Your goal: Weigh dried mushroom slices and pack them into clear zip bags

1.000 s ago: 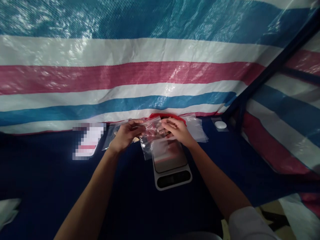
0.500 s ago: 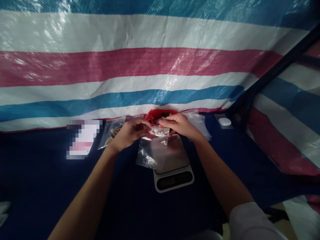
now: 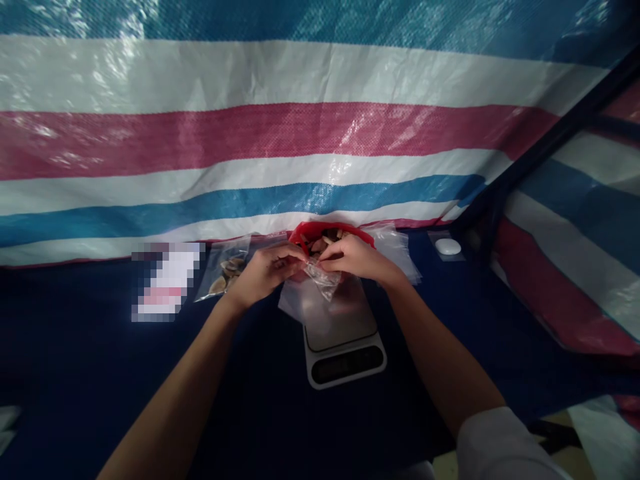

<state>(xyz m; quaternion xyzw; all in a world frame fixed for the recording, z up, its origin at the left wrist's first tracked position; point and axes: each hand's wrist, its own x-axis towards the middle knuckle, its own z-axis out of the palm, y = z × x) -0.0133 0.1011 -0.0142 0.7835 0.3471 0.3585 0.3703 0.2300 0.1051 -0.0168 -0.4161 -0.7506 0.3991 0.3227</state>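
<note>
Red container point(image 3: 326, 228) — white-edged scale point(image 3: 343, 331) — blue-white-crimson striped sheet point(image 3: 280, 130).

left grip point(image 3: 267, 270) and right grip point(image 3: 357, 259) pinch close together, fingers point(image 3: 286, 251) bent.

Striped sheeting point(image 3: 275, 130) hung behind a dark blue counter point(image 3: 100, 373).
Its blue, white and red bands filled the upper frame, glossy toward the upper left, while a dark pole point(image 3: 544, 148) slanted down the right side. A bright, pixelated panel point(image 3: 167, 280) lay left of centre; a smooth white oval object point(image 3: 447, 247) sat right of centre. A pale, blurred object point(image 3: 7, 420) edged the lower left.
</note>
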